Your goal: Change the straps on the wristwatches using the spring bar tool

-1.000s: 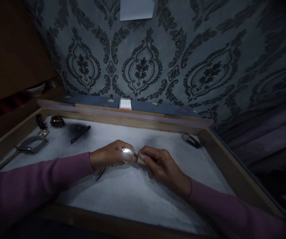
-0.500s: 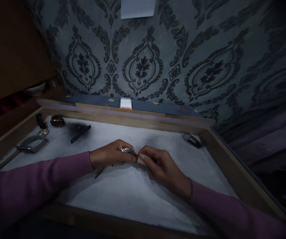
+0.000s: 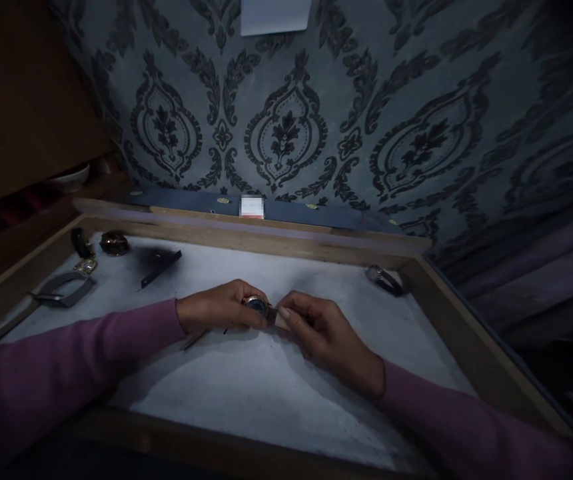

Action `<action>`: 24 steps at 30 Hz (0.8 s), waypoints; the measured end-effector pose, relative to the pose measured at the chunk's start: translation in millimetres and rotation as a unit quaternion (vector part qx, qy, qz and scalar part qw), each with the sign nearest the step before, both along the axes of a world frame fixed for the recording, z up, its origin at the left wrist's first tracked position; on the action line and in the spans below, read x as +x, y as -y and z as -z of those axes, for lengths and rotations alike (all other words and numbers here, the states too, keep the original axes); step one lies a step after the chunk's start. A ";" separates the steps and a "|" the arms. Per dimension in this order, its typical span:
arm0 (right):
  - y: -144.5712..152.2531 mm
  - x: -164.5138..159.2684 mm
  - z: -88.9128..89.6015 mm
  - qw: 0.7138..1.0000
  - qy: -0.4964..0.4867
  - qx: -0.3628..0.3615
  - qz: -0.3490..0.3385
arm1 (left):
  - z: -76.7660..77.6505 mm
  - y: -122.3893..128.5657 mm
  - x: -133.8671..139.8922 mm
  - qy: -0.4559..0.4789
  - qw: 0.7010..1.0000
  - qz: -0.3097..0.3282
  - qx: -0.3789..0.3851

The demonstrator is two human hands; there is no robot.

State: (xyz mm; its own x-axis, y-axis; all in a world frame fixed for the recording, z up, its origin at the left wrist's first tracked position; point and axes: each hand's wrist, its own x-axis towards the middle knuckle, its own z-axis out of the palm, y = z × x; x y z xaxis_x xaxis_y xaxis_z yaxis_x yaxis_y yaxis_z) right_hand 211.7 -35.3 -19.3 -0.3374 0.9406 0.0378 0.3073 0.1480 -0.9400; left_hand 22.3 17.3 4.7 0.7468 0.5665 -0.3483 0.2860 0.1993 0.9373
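Left hand: the near-side watch (image 3: pixel 256 306) was held by its case between the thumb and fingers of the left hand (image 3: pixel 222 306), and the grip was closed narrowly on it.
Right hand: a pale-and-dark strap (image 3: pixel 281 322) was pinched between the thumb and forefinger of the right hand (image 3: pixel 322 328); its remaining fingers were curled beneath.
Watch to strap: the strap was led out from the case side toward the right hand, its long axis slanted slightly downward across the gap between the hands. The case was nearer the left hand, the strap's pale part nearer the right. Whether the strap was joined to the case could not be told.
Wrists: both were brought in from the sides, the left nearly level, the right angled up and inward from lower right.
White lining (image 3: pixel 206 400): the watch was held above its middle; a thin dark stick (image 3: pixel 194 340) was seen below the left wrist.
Tray wall (image 3: pixel 276 245): a grey-banded watch (image 3: pixel 69 291) was left near the left side, a dark-strapped watch (image 3: pixel 385 281) near the far right corner.
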 end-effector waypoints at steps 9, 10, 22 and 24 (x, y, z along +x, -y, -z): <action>0.2 2.5 1.6 0.998 0.040 0.037 0.006 | 3.4 -5.2 -3.2 -0.015 0.999 0.034 -0.008; -0.1 2.7 1.4 0.998 0.042 0.038 0.009 | 3.1 -5.3 -3.5 -0.017 0.999 0.035 -0.008; -3.8 2.9 -0.5 1.000 0.015 -0.010 -0.016 | 3.9 -5.2 -4.9 -0.031 0.999 0.021 -0.001; -4.8 3.1 0.7 0.999 0.008 -0.030 -0.020 | 2.6 -4.6 -4.6 -0.030 0.999 0.025 0.003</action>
